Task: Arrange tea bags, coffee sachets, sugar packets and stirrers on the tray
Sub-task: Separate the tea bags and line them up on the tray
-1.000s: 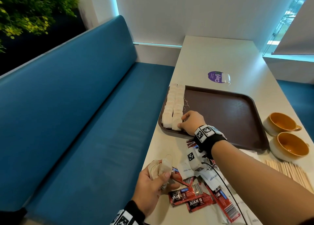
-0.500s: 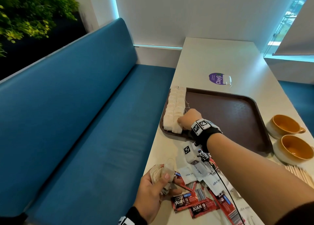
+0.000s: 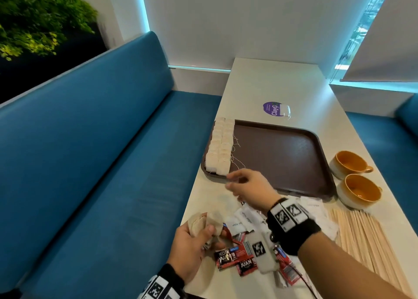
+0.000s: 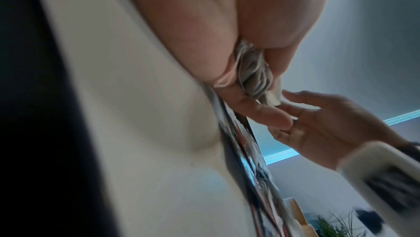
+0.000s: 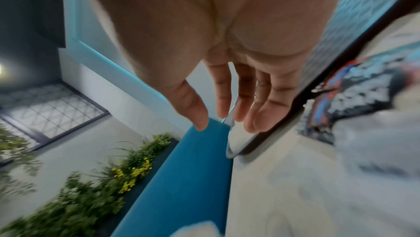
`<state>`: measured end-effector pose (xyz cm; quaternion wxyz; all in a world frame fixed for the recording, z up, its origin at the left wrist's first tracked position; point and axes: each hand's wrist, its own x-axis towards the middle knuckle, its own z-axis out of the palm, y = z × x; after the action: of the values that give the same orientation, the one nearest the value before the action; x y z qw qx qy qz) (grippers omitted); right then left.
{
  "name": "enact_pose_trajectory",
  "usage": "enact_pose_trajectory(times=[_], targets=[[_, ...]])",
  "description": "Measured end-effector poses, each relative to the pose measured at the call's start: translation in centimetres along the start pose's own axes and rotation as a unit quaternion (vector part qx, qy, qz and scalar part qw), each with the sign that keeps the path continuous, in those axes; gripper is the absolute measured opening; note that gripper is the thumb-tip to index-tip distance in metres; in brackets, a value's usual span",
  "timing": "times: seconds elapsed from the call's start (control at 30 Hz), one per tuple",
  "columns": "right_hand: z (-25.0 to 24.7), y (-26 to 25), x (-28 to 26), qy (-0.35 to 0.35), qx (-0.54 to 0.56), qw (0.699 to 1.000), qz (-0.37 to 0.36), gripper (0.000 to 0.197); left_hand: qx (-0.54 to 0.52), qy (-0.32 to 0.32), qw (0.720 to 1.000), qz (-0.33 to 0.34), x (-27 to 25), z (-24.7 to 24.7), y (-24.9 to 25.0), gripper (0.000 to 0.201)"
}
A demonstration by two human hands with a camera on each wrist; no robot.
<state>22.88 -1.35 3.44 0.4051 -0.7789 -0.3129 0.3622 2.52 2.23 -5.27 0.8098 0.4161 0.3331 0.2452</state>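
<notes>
A brown tray (image 3: pixel 294 154) lies on the white table (image 3: pixel 271 84). Two rows of white tea bags (image 3: pixel 220 147) run along its left edge, strings trailing right. My left hand (image 3: pixel 192 242) grips a bunch of tea bags (image 3: pixel 203 223) at the table's near left; the same bunch of tea bags (image 4: pixel 252 75) shows in the left wrist view. My right hand (image 3: pixel 235 181) hovers empty at the tray's near left corner, fingers relaxed and spread (image 5: pixel 227 122). Red coffee sachets (image 3: pixel 235 260) and white sugar packets (image 3: pixel 242 221) lie loose under my right wrist. Wooden stirrers (image 3: pixel 366 237) lie at the right.
Two orange cups (image 3: pixel 352 179) stand right of the tray. A purple sticker (image 3: pixel 271 108) is on the table beyond it. A blue bench (image 3: pixel 101 163) runs along the table's left edge, with plants (image 3: pixel 34 27) behind it.
My right hand has let go of the near end of the tea bag row and drawn back toward my left hand, now empty. The left hand has kept its bunch.
</notes>
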Motion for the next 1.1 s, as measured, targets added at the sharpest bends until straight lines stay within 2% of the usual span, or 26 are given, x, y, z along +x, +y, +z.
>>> enact_pose_trajectory(times=[0.1, 0.2, 0.27, 0.37, 0.43, 0.73, 0.83, 0.9, 0.97, 1.1], targets=[[1.4, 1.2, -4.1, -0.04, 0.033, 0.999, -0.014, 0.027, -0.014, 0.005, 1.0, 0.009, -0.2, 0.4, 0.2, 0.032], [2.7, 2.6, -6.6, -0.056, 0.052, 0.997, -0.004, 0.028, -0.024, 0.021, 0.999, 0.026, -0.5, 0.8, 0.4, 0.015], [3.4, 3.3, -7.7, -0.071, 0.073, 0.995, -0.008, 0.022, -0.018, 0.021, 0.999, 0.039, -0.7, 1.1, 0.5, 0.017], [4.0, 4.4, -8.3, -0.023, 0.055, 0.998, -0.032, 0.013, -0.034, 0.014, 0.999, 0.033, -0.9, 1.3, 0.4, 0.023], [4.1, 4.9, -8.4, 0.01, 0.079, 0.996, -0.034, 0.006, -0.044, 0.007, 0.999, 0.025, -1.1, 1.4, 0.5, 0.022], [3.6, 5.3, -8.4, 0.041, 0.138, 0.989, -0.031, 0.005, -0.038, 0.007, 0.999, 0.01, -0.9, 1.2, 0.4, 0.028], [3.5, 5.0, -8.5, 0.08, 0.177, 0.98, -0.033, 0.005, -0.042, 0.008, 0.999, 0.008, -0.9, 1.2, 0.4, 0.027], [3.7, 5.1, -8.5, 0.112, 0.207, 0.972, -0.027, 0.015, -0.048, 0.01, 0.999, 0.005, -0.8, 1.1, 0.3, 0.026], [4.2, 5.5, -8.4, 0.106, 0.223, 0.969, -0.031, 0.022, -0.049, 0.013, 0.999, 0.006, -0.7, 0.9, 0.3, 0.024], [4.9, 5.4, -8.9, 0.053, 0.161, 0.984, -0.063, 0.018, -0.042, 0.009, 0.999, 0.022, -0.7, 0.9, 0.1, 0.023]])
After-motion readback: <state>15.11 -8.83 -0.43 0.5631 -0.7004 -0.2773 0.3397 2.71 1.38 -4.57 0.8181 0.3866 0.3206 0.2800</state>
